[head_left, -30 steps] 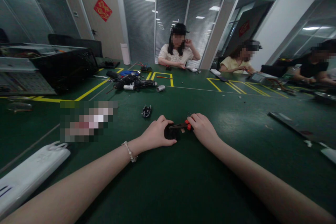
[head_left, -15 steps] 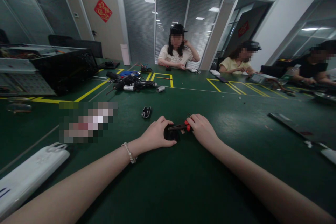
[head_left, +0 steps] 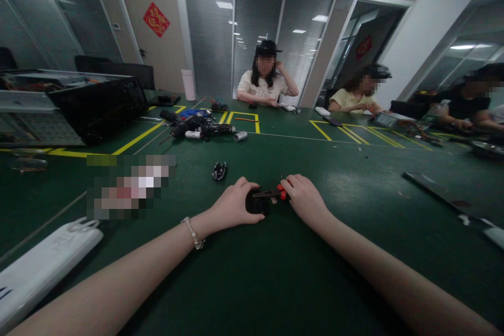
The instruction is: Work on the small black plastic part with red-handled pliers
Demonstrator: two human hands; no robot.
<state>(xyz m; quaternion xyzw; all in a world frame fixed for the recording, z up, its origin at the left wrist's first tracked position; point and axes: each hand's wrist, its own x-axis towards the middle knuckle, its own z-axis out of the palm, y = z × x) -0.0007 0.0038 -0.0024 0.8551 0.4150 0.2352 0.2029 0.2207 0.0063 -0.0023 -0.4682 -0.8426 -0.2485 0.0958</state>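
The left hand [head_left: 234,203] lies on the green table [head_left: 275,273] with its fingers curled together around a small black part [head_left: 254,203]. The thumb is on the near side of the part and the other fingers go over its top, so the hand is closed on it and presses it to the table. Only the right half of the part shows past the fingers. On the wrist behind this hand there is a thin bracelet [head_left: 193,232].

The right hand [head_left: 305,200] is just to the right of the part, also closed. Its fingers are bent around the red handles of the pliers [head_left: 271,194]. The dark nose of the pliers points to the left, away from the right hand, and reaches the top of the black part. If the nose grips something there I cannot tell – it is too small and dark.

A little beyond the left hand, and apart from it, lies a small black piece [head_left: 219,170] alone on the table. Far beyond both hands there is a pile of tools [head_left: 197,126], and to the left of that a big black case [head_left: 98,102]. Near the left forearm, well to the left of it, is a long white device [head_left: 43,268]. Three other people sit at the far side of the table – their hands are far from these two hands
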